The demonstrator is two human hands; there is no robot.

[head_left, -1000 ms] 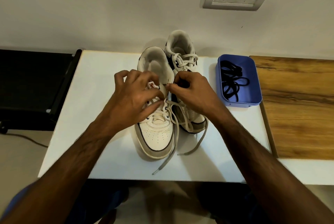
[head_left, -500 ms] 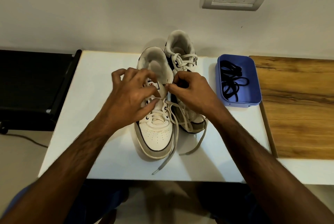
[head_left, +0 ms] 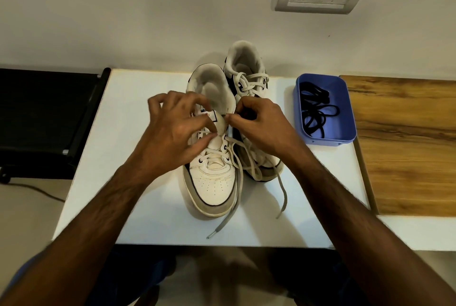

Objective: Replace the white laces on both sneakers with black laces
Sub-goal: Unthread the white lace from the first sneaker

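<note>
the white lace point(head_left: 233, 157) is partly unthreaded on the near sneaker point(head_left: 213, 177), toe toward the person, long axis running away. right hand point(head_left: 259, 128) pinches the lace at the upper right eyelet; left hand point(head_left: 172, 133), fingers curled, holds the tongue. black laces point(head_left: 317, 110) wait in the blue tray point(head_left: 345, 136), nearer the right hand.

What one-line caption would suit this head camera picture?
Both hands unthread a white lace from the near sneaker; black laces wait.
</note>
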